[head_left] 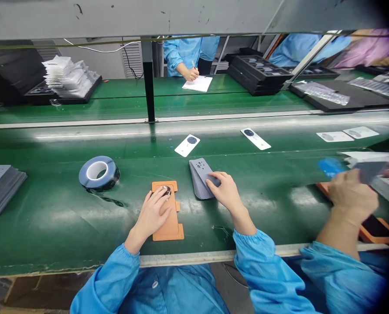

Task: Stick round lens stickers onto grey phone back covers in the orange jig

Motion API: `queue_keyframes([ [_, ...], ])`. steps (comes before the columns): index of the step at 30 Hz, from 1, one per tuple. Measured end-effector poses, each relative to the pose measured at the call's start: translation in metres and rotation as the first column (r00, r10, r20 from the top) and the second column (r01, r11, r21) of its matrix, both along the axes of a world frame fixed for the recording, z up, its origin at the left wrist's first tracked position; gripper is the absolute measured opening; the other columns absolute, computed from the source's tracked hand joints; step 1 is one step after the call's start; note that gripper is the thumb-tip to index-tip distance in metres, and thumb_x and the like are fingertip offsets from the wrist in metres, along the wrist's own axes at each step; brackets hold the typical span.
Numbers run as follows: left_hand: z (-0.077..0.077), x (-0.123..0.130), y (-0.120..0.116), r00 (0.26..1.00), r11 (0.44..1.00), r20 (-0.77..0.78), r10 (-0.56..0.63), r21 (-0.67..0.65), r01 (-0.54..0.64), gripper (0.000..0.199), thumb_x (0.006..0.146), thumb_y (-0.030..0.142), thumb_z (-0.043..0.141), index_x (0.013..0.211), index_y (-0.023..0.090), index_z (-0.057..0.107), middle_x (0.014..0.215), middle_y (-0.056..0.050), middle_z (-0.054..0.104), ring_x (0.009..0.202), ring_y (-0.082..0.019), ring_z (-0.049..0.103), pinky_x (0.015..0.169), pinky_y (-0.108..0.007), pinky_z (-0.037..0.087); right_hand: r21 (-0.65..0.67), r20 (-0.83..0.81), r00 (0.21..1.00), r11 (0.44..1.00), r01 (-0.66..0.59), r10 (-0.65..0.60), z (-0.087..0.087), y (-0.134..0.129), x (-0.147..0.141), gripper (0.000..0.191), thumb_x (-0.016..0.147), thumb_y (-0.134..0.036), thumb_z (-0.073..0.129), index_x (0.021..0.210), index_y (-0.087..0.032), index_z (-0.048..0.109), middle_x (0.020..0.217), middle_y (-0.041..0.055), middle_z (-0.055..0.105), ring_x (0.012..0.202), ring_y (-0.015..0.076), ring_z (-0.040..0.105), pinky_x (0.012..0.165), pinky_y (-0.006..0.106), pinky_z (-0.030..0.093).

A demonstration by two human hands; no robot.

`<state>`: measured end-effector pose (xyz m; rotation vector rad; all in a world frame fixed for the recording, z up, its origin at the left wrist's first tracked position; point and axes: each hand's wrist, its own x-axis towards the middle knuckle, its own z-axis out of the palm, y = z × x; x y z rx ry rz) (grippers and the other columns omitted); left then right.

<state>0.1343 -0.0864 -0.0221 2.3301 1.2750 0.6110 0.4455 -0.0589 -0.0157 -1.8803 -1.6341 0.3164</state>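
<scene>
My left hand (152, 213) lies over an orange fixture plate (168, 231), its fingers stretched out near the plate's top. Beside those fingertips a small dark, shiny round piece (167, 190) shows, partly hidden by the hand. To the right, my right hand (225, 189) has thumb and fingers at the right edge of the top grey phone back cover (201, 168). That cover sits turned at an angle on a stack of similar covers (197, 187). Each shows camera holes at its far end.
A roll of blue tape (98, 172) stands left, with another stack of grey covers (0, 187) beyond it. White phone-shaped cards (188, 146) lie behind. At right, a co-worker's hand (353, 194) holds a grey panel. Across the bench, another person's hand (192, 74) writes on paper.
</scene>
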Motion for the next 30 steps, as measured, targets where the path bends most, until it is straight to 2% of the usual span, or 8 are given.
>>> queue_keyframes([
  [7, 0.000, -0.001, 0.003, 1.000, 1.000, 0.001, 0.006, -0.021, -0.006, 0.034, 0.097, 0.030, 0.055, 0.130, 0.024, 0.060, 0.153, -0.009, 0.053, 0.146, -0.025, 0.044, 0.123, -0.055, 0.026, 0.010, -0.004, 1.000, 1.000, 0.009, -0.009, -0.005, 0.001, 0.003, 0.032, 0.087, -0.038, 0.061, 0.111, -0.020, 0.072, 0.121, 0.0112, 0.067, 0.111, 0.0307, 0.057, 0.100, 0.047, 0.046],
  [15, 0.008, 0.003, 0.002, 0.986, 0.989, -0.158, -0.053, 0.129, 0.074, 0.035, 0.098, 0.030, 0.052, 0.130, 0.022, 0.062, 0.151, -0.012, 0.054, 0.145, -0.029, 0.044, 0.121, -0.057, 0.027, 0.017, 0.032, 0.999, 0.999, 0.029, -0.029, -0.011, 0.003, 0.001, 0.033, 0.085, -0.036, 0.065, 0.113, -0.020, 0.071, 0.129, 0.0130, 0.060, 0.121, 0.0328, 0.051, 0.103, 0.049, 0.045],
  [23, 0.018, 0.007, 0.005, 0.955, 0.975, -0.282, -0.095, 0.167, 0.147, 0.030, 0.098, 0.036, 0.054, 0.121, 0.019, 0.063, 0.146, -0.015, 0.057, 0.141, -0.031, 0.047, 0.116, -0.056, 0.032, -0.042, 0.059, 0.998, 0.999, 0.016, -0.014, -0.008, 0.008, 0.000, 0.043, 0.085, -0.038, 0.066, 0.122, -0.018, 0.067, 0.130, 0.0140, 0.061, 0.120, 0.0340, 0.052, 0.104, 0.050, 0.045],
  [27, 0.023, 0.011, 0.006, 0.940, 0.968, -0.324, -0.109, 0.181, 0.175, 0.030, 0.095, 0.041, 0.058, 0.115, 0.019, 0.064, 0.141, -0.016, 0.059, 0.136, -0.033, 0.050, 0.113, -0.055, 0.036, 0.026, 0.083, 0.996, 0.999, 0.018, -0.020, -0.001, 0.008, -0.004, 0.043, 0.083, -0.036, 0.066, 0.122, -0.018, 0.067, 0.131, 0.0160, 0.061, 0.121, 0.0360, 0.052, 0.104, 0.053, 0.046],
  [30, 0.022, 0.010, 0.004, 0.940, 0.964, -0.316, -0.128, 0.184, 0.193, 0.034, 0.096, 0.044, 0.056, 0.119, 0.019, 0.063, 0.142, -0.016, 0.058, 0.139, -0.034, 0.048, 0.115, -0.056, 0.034, 0.135, 0.064, 0.998, 0.991, -0.011, 0.002, 0.008, 0.004, -0.023, 0.035, 0.085, -0.032, 0.064, 0.117, -0.018, 0.069, 0.131, 0.0163, 0.061, 0.122, 0.0356, 0.053, 0.104, 0.052, 0.046],
])
